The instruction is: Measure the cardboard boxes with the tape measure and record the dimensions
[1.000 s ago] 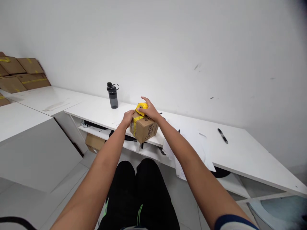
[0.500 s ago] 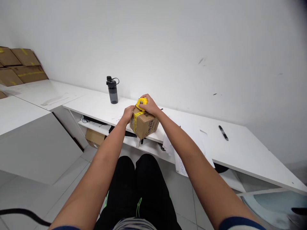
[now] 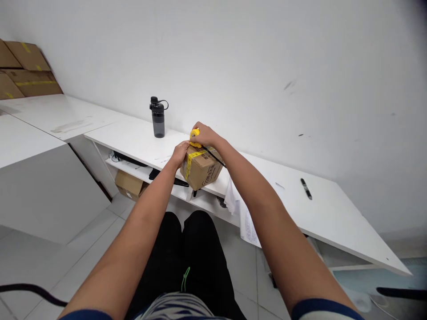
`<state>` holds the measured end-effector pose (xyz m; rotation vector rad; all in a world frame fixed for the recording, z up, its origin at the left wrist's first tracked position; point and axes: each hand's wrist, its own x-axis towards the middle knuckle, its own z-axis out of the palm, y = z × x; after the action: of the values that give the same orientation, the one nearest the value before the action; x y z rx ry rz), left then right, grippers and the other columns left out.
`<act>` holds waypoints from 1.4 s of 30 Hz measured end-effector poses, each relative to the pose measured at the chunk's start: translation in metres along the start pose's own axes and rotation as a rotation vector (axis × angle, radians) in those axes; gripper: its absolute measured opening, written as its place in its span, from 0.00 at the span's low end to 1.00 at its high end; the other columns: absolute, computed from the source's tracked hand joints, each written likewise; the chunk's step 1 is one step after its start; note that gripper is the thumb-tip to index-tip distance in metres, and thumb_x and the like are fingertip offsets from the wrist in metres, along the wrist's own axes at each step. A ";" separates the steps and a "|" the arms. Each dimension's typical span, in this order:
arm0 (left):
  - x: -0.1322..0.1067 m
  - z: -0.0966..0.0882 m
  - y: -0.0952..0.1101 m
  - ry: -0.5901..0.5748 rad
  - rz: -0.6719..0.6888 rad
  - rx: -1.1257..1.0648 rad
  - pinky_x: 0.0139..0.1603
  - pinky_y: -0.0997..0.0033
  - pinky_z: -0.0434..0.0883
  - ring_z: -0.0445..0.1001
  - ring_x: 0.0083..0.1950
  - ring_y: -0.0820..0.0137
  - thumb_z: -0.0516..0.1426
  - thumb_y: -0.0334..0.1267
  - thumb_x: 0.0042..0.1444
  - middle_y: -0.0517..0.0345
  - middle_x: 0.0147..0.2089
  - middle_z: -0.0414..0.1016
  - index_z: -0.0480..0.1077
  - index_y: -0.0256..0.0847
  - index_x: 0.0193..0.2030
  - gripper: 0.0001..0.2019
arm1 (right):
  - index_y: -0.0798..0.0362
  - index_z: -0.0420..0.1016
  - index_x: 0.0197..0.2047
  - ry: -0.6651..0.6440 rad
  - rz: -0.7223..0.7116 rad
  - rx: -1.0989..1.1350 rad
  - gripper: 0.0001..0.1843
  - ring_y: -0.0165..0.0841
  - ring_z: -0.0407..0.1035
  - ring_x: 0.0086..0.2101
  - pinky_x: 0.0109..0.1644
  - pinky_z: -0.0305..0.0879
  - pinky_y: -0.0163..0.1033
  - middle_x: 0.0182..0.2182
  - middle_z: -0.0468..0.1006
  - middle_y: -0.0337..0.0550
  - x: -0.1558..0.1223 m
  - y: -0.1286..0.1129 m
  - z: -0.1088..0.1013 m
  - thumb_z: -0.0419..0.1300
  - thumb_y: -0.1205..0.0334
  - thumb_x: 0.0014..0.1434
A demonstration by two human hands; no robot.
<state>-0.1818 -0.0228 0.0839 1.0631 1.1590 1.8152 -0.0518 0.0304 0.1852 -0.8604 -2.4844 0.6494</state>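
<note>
A small brown cardboard box point(image 3: 202, 171) with yellow tape across its top rests at the front edge of a white desk point(image 3: 140, 144). My right hand point(image 3: 204, 134) is closed round a yellow tape dispenser point(image 3: 194, 133) pressed on the box's far top edge. My left hand point(image 3: 179, 153) grips the box's left upper corner, fingers curled onto it. A dark strip runs across the box top under my right wrist.
A dark water bottle point(image 3: 158, 118) stands on the desk near the wall. White papers point(image 3: 245, 213) hang over the desk edge at right, and a black marker point(image 3: 306, 188) lies farther right. Brown cartons point(image 3: 25, 71) are stacked far left; another carton point(image 3: 128, 184) sits under the desk.
My right hand has drawn the yellow dispenser back over the box's far edge, so less of it shows. My head has shifted, sliding the scene slightly.
</note>
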 end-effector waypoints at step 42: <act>0.009 0.002 0.001 0.040 0.012 0.114 0.55 0.61 0.71 0.74 0.49 0.62 0.55 0.40 0.52 0.50 0.46 0.79 0.77 0.35 0.41 0.15 | 0.43 0.63 0.53 0.091 0.062 0.095 0.24 0.38 0.71 0.32 0.33 0.67 0.43 0.38 0.76 0.40 -0.168 0.030 -0.029 0.61 0.51 0.53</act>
<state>-0.1836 -0.0143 0.0875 1.1045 1.2954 1.8047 0.0976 -0.0508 0.1509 -0.9128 -2.3348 0.7274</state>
